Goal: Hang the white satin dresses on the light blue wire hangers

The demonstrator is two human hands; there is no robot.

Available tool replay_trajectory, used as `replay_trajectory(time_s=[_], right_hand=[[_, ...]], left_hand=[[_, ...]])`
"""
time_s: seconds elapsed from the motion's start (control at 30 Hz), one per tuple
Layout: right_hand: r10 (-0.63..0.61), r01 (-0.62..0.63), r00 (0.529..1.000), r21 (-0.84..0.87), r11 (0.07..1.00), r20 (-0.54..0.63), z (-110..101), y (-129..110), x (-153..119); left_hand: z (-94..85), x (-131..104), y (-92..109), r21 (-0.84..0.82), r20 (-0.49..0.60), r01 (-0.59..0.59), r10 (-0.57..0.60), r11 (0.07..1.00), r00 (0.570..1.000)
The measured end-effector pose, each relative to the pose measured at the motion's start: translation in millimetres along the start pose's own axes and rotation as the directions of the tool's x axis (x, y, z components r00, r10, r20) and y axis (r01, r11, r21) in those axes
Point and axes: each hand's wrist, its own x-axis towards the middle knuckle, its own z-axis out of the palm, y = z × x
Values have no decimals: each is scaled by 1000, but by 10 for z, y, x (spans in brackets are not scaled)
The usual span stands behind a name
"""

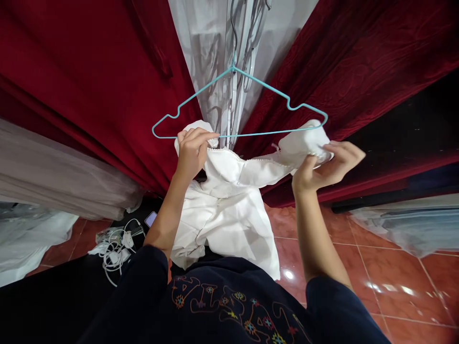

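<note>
A white dress [236, 210] with a beaded neckline hangs between my two hands, its skirt falling down in front of me. My left hand [193, 148] is closed on the dress near its left sleeve, next to the bottom bar of a light blue hanger [265, 85]. With thumb and fingers, my right hand [324, 167] pinches the edge of the puffed right sleeve. The right end of the hanger lies over that sleeve; whether it is inside the sleeve I cannot tell. Above, the hanger's hook is up against white fabric.
Red curtains [107, 86] flank white drapery and metal poles ahead. White cables [116, 253] and a phone [151, 219] lie on a black surface at the lower left. Pale fabric [53, 167] hangs at the left, sheer tulle [405, 229] at the right over red floor tiles [387, 277].
</note>
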Motion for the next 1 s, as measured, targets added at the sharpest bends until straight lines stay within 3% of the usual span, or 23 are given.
replay_trajectory(time_s=[0.07, 0.1, 0.17, 0.23, 0.3, 0.37, 0.43, 0.5, 0.63, 0.73, 0.83, 1.0], right_hand=[[-47, 29, 984, 100, 995, 174, 86, -286, -2], [-76, 34, 949, 138, 990, 306, 149, -413, 19], [-96, 9, 812, 151, 988, 575, 289, -619, 78], [-59, -42, 654, 115, 992, 754, 413, -755, 120], [-20, -89, 589, 90, 992, 808, 488, -822, 126], [7, -120, 595, 80, 989, 804, 509, -835, 102], [26, -131, 610, 68, 989, 792, 488, -820, 76], [39, -136, 618, 58, 989, 785, 454, -803, 67], [46, -138, 614, 50, 989, 788, 415, -795, 97], [35, -121, 613, 51, 991, 790, 414, -796, 129], [22, -109, 617, 57, 992, 787, 407, -802, 151], [31, -99, 612, 38, 994, 790, 375, -852, 157]], left_hand=[[39, 2, 33, -14, -6, 3, -4, 1000, 1000], [55, 0, 44, -25, -12, -2, 2, 1000, 1000], [82, -21, 53, -56, -29, -27, 25, 998, 999], [100, -80, 44, -79, -63, -58, 53, 995, 997], [110, -193, 16, -84, -161, -59, 45, 995, 986], [113, -353, -38, -70, -328, 1, -24, 998, 944], [102, -527, -128, -79, -502, 122, -146, 989, 853], [67, -671, -256, -147, -603, 250, -287, 957, 745], [-100, -745, -551, -334, -635, 399, -516, 854, 575], [-288, -597, -712, -390, -652, 396, -553, 831, 518], [-477, -327, -807, -405, -653, 342, -530, 848, 542], [-693, 215, -900, -368, -569, 198, -388, 909, 725]])
